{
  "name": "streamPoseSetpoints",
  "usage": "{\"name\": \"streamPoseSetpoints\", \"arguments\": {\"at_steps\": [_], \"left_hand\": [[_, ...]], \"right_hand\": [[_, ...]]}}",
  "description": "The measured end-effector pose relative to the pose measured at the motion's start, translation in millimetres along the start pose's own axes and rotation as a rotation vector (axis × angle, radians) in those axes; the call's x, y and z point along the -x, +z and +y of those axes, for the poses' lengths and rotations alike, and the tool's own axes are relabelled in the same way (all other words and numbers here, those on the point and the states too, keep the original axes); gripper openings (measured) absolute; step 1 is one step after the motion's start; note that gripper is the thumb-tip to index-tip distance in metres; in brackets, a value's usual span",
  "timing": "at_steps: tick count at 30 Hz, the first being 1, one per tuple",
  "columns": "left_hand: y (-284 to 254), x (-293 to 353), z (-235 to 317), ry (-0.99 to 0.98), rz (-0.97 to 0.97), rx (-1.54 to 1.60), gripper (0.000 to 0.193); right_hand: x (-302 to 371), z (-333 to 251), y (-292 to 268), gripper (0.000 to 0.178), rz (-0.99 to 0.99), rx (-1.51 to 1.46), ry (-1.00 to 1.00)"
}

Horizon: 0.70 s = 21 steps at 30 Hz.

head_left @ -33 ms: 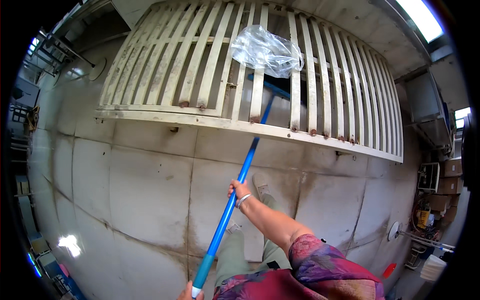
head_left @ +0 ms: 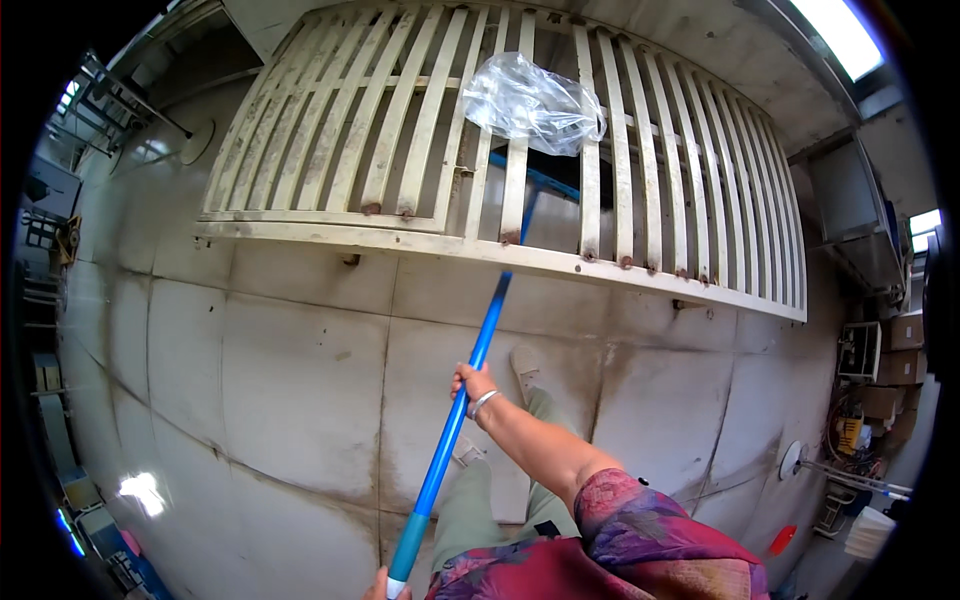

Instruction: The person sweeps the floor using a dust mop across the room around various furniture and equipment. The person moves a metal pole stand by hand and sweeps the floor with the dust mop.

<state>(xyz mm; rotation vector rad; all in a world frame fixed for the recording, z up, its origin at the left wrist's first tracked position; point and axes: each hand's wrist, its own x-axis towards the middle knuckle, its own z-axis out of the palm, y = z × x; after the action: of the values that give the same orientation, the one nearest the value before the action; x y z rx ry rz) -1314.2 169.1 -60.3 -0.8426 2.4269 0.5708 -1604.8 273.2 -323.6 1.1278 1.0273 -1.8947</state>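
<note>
My right hand (head_left: 474,383) is wrapped round the middle of the blue pole of a long-handled mop (head_left: 440,452). At the lower edge, my left hand (head_left: 386,585), partly cut off, grips the pole's end by its teal and white grip. The pole slants away under a cream slatted metal bed frame (head_left: 400,235). Beneath the slats lies the mop's wide blue and dark head (head_left: 552,183), partly hidden by the slats and by a crumpled clear plastic bag (head_left: 535,105) on top of them.
Pale, stained floor tiles (head_left: 300,390) surround my feet. Cardboard boxes (head_left: 900,367) are stacked at the far right, near a round-based metal stand (head_left: 792,460). A red object (head_left: 783,540) lies at the lower right. Metal-legged furniture (head_left: 130,95) stands at the upper left.
The mop's pole and head have shifted slightly to the left under the frame. My right hand has moved a little left with the pole; both hands keep their hold.
</note>
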Motion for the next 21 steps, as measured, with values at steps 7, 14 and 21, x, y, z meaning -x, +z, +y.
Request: {"name": "streamPoseSetpoints", "arguments": {"at_steps": [7, 14, 21], "left_hand": [[1, 85, -26, -0.177, -0.059, 0.147, 0.043], [-22, 122, -1, -0.145, -0.077, 0.008, 0.042], [-24, 155, 84, -0.079, -0.122, -0.16, 0.042]], "right_hand": [[45, 78, 12, 0.027, -0.022, 0.263, -0.02], [91, 86, -44, 0.03, -0.158, 0.35, 0.012], [145, 49, -123, 0.029, -0.129, 0.229, 0.02]]}}
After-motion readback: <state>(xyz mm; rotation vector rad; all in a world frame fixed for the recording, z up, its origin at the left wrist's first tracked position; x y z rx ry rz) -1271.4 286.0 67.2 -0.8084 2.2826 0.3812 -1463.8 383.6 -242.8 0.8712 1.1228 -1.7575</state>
